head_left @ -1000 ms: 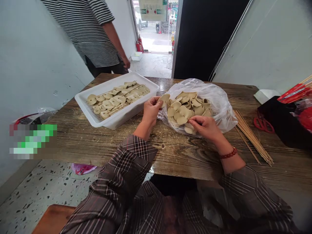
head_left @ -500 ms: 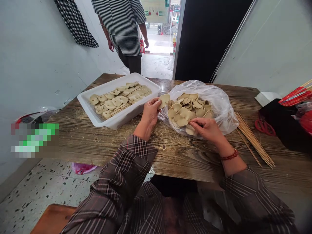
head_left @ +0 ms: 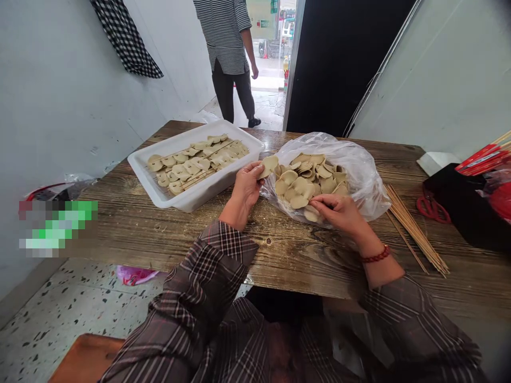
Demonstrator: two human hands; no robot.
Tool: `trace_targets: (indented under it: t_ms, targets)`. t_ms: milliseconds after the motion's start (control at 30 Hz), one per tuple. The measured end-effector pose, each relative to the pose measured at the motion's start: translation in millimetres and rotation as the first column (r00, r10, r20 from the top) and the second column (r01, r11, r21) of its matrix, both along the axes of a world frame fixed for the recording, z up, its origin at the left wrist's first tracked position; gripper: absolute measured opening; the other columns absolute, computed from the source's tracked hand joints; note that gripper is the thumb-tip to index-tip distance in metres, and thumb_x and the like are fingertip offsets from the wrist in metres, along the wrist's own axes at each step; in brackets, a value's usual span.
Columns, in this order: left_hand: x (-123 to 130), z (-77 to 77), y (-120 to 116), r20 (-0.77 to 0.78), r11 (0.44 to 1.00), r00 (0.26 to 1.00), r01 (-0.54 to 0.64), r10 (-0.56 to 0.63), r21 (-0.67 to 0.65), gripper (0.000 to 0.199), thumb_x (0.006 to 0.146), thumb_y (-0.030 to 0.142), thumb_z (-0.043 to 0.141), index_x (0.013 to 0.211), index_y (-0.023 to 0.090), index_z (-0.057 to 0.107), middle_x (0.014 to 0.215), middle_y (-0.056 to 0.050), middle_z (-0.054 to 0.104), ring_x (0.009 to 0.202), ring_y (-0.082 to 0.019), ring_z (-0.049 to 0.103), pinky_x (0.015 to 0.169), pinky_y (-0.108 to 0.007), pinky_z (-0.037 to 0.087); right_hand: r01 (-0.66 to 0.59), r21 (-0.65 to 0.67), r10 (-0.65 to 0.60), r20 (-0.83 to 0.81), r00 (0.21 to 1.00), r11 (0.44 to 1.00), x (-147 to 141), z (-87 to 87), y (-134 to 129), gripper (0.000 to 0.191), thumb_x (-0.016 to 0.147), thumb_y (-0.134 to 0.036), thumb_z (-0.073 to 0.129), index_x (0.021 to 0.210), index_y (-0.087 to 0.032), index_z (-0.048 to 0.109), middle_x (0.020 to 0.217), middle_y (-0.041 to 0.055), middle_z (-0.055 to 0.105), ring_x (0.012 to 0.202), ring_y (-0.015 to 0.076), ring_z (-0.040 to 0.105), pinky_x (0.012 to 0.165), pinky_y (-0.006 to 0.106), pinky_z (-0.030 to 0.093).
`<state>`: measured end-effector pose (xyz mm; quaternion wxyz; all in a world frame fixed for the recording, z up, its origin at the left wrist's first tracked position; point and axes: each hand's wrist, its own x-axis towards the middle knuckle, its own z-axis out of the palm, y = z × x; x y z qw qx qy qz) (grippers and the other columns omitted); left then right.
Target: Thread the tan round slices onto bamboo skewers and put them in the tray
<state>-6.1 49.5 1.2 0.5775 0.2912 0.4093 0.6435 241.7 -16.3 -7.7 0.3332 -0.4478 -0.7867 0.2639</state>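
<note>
Surface: brown wood-grain table (head_left: 287,260). Room: pale walls (head_left: 51,122); striped-shirted person (head_left: 225,40) near bright doorway (head_left: 270,69). Left hand (head_left: 246,187) pinches thin round beige slice (head_left: 270,165) between white plastic tray (head_left: 187,203) and clear plastic bag (head_left: 365,178). Right hand (head_left: 337,210) beside bagged beige slices (head_left: 299,189); cannot tell what it grips.

Just back from the grip of the bare left hand (head_left: 246,187), a loose, dark-and-pale checked cuff (head_left: 233,240) flares to a pointed corner; behind it runs a brownish-grey plaid sleeve (head_left: 187,303) with whitish and faint reddish lines. Back from the right hand's (head_left: 339,211) grip, a red beaded bracelet (head_left: 376,256) circles the wrist, ahead of a matching plaid sleeve.
</note>
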Motion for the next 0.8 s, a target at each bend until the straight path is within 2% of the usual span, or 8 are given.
trace_targets:
  t_ms: [233, 433, 600, 800]
  targets:
    - [1.0, 0.7, 0.1, 0.046, 1.000, 0.999, 0.004, -0.004, -0.005, 0.010, 0.065, 0.012, 0.069, 0.075, 0.013, 0.064, 0.066, 0.000, 0.061, 0.053, -0.006, 0.050, 0.044, -0.018, 0.031, -0.004, 0.019, 0.004, -0.006, 1.000, 1.000, 0.6, -0.7, 2.1, 0.028, 0.089, -0.037, 0.056, 0.081, -0.018, 0.075, 0.072, 0.0033, 0.071, 0.064, 0.0166, 0.062, 0.057, 0.027, 0.042]
    - [-1.4, 2.9, 2.2, 0.040, 1.000, 0.999, -0.018, 0.018, 0.000, 0.010, 0.065, 0.011, 0.072, 0.070, 0.014, 0.065, 0.063, -0.001, 0.061, 0.051, -0.008, 0.051, 0.042, -0.020, 0.032, 0.017, 0.008, -0.018, 0.036, 0.999, 1.000, -4.7, 5.0, 2.4, 0.035, 0.091, -0.042, 0.052, 0.079, -0.019, 0.075, 0.071, 0.0044, 0.071, 0.062, 0.0168, 0.061, 0.056, 0.027, 0.043]
    - [-0.4, -3.8, 7.1, 0.121, 1.000, 0.993, 0.002, 0.000, -0.017, 0.010, 0.064, 0.011, 0.074, 0.064, 0.016, 0.066, 0.062, -0.003, 0.063, 0.049, -0.009, 0.051, 0.041, -0.021, 0.031, 0.024, -0.048, -0.022, 0.053, 0.998, 0.999, -2.0, 4.1, 4.0, 0.039, 0.090, -0.049, 0.052, 0.083, -0.019, 0.075, 0.061, 0.0029, 0.065, 0.060, 0.0171, 0.059, 0.053, 0.027, 0.042]
    - [4.8, -4.0, 3.6, 0.153, 0.999, 0.988, 0.019, -0.011, -0.048, 0.014, 0.057, 0.012, 0.075, 0.065, 0.014, 0.065, 0.058, -0.001, 0.062, 0.047, -0.008, 0.051, 0.041, -0.019, 0.032, 0.059, -0.059, -0.056, 0.058, 0.997, 0.997, 1.5, -1.5, 3.5, 0.037, 0.089, -0.048, 0.055, 0.085, -0.017, 0.076, 0.057, 0.0015, 0.062, 0.051, 0.0145, 0.053, 0.051, 0.027, 0.041]
